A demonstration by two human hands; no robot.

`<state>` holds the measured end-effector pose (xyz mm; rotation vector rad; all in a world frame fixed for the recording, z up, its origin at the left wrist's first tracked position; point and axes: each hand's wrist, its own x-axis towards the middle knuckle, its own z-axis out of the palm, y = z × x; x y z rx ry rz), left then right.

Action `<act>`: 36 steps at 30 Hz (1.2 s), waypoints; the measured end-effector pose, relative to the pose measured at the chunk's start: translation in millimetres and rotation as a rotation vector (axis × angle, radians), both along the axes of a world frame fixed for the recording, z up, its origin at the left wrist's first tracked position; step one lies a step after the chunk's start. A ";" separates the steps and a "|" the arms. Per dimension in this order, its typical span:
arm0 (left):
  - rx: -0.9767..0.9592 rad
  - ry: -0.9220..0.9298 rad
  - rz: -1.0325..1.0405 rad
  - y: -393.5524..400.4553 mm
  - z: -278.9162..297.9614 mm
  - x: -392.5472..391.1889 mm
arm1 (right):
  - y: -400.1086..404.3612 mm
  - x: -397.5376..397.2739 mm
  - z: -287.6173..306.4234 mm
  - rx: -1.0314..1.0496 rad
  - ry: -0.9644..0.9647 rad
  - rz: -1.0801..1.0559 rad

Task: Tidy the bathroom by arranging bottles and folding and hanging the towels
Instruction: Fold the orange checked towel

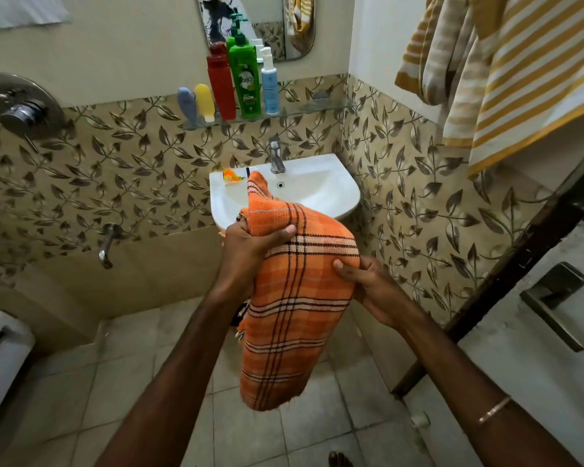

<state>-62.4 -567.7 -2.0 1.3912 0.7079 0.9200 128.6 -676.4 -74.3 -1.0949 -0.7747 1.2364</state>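
Currently, items as you see them:

1. Orange checked towel: held up in front of the sink, bunched at top, lower part hanging loose over the floor tiles.
2. Your left hand: arm stretched fwd, fingers curled over the towel's upper edge, thumb on the front; firm grasp on the cloth.
3. Your right hand: lower and to the right, palm under the towel's right side, thumb pressed on the front; it grips the cloth too. Thin bangle on that forearm.
4. Glass shelf above the tap: bottles upright in a row, L to R: grey tube, yellow tube, red bottle, green pump bottle, white and blue spray bottle.
5. Yellow striped towels: hanging top right, beside the door.
6. Small orange packet: on the sink's back left rim.
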 end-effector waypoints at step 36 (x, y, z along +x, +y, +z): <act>-0.368 0.167 -0.330 -6.5 -37.9 -39.8 | -5.4 -17.9 15.1 0.010 -0.025 -0.163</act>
